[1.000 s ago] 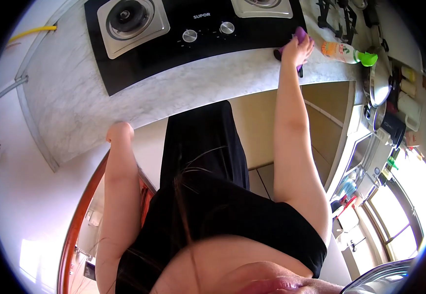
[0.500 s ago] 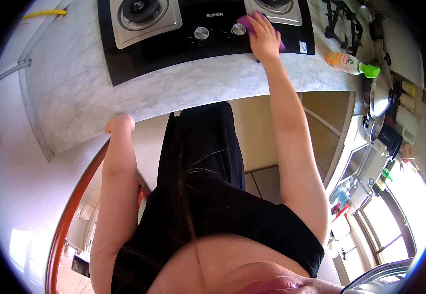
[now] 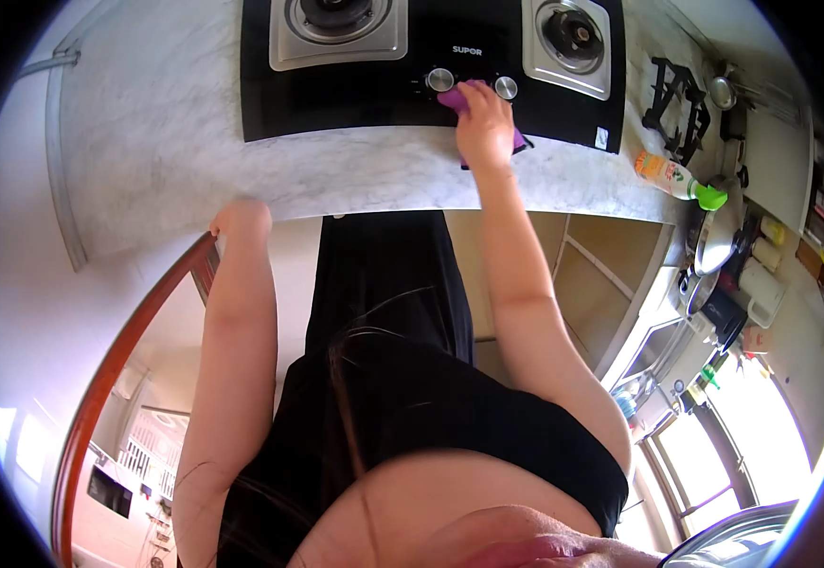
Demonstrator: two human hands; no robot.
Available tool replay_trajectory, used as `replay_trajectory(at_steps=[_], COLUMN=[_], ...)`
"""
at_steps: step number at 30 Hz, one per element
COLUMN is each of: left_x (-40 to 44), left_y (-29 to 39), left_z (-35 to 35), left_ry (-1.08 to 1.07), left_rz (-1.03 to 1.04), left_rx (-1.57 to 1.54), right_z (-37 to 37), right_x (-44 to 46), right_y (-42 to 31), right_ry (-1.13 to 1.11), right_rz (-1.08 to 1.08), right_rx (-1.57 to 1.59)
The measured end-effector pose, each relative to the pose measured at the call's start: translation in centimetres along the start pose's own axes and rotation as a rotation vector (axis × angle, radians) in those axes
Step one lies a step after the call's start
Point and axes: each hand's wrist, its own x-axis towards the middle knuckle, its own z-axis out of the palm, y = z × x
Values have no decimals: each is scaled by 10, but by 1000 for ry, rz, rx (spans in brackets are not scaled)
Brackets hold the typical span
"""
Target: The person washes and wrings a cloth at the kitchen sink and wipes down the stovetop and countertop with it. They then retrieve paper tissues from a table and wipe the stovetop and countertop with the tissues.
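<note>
My right hand [image 3: 485, 128] presses a purple cloth [image 3: 453, 99] onto the front of the black glass gas stove [image 3: 336, 114]. The fingers lie over the cloth, between the left knob [image 3: 440, 79] and the right knob [image 3: 506, 87]. Part of the cloth sticks out beside the wrist, over the stove's front edge. At the front edge of the marbled countertop [image 3: 156, 161], my left hand [image 3: 243, 218] rests near the wooden frame; its fingers are mostly hidden. Two burners show on the stove, the right burner [image 3: 573, 38] with no grate on it.
Black pan grates [image 3: 677, 109] lie on the counter right of the stove. A spray bottle [image 3: 668, 175] with a green top lies near them. Pans [image 3: 718, 237] and other kitchenware stand farther along the right side. A reddish wooden frame [image 3: 128, 355] rises at my left.
My right hand has slid the cloth left and nearer to me, from beyond the right knob to between the two knobs. The view has shifted, while my left hand stays at the counter edge.
</note>
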Motion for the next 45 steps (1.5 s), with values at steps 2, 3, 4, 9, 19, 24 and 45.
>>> replay_trajectory(at_steps=[2, 3, 4, 9, 19, 24, 45], left_x=[12, 18, 15, 7, 4, 8, 8], left_y=[0, 1, 1, -1, -4, -8, -14], left_z=[3, 5, 5, -5, -3, 4, 3], left_ry=[-28, -44, -56, -95, 12, 6, -38], left_rz=[-30, -45, -35, -5, -16, 55, 61], left_rx=[-1, -4, -2, 7, -46, -33, -122], right_z=[-16, -28, -37, -2, -8, -19, -131], right_x=[31, 54, 74, 108, 27, 17, -59], right_y=[9, 9, 7, 17, -9, -12, 9], right_ry=[50, 59, 61, -209, -217, -307, -590], right_rz=[-71, -56, -38, -121, -102, -59, 507], right_rx=[135, 160, 186, -245, -371, -366, 501])
